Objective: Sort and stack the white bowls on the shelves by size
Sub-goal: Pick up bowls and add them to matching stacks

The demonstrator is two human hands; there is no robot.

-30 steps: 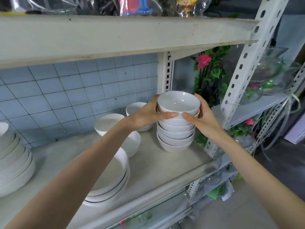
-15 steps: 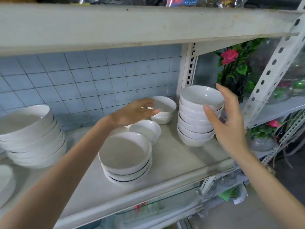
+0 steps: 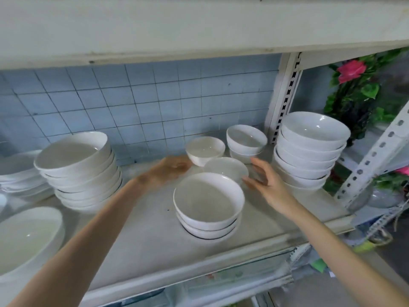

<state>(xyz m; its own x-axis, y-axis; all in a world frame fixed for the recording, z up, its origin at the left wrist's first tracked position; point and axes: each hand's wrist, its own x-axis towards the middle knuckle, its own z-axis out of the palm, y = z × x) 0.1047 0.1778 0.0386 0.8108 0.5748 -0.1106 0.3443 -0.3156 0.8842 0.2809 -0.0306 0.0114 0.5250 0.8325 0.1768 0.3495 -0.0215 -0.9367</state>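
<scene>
1. Shelf: pale grey board, scuffed, w/ a dark speck near the middle & a worn front lip. All the white bowls sit on it.
2. Upper shelf board spans the top of view; cream, chipped along its lower edge.
3. Back wall is pale blue tiles w/ dark grout. A slotted white upright stands at the back R corner.
4. Tall stack of mid-size bowls is at the R end of the shelf, just beside the upright.
5. Nested pair of bowls is at the back, btwn the tall stack & the small bowl.
6. L hand is right against the small bowl's lower L side. The hand is blurred, so can't tell if the fingers grip or only touch.
7. Shallow bowl is just behind the front stack, whose lower bowls have dark rim lines.
8. R hand: fingers straight & spread, holding nothing. Thumb is just beside the shallow bowl's rim; hand is btwn that bowl & the tall stack.
9. Wide-bowl stack is L of centre, w/ plates behind it at far L. One big bowl is at the front L corner.
10. R of the shelving: fake pink rose w/ green leaves, and a perforated angle post. Glassware low down there is too blurred to name.
</scene>
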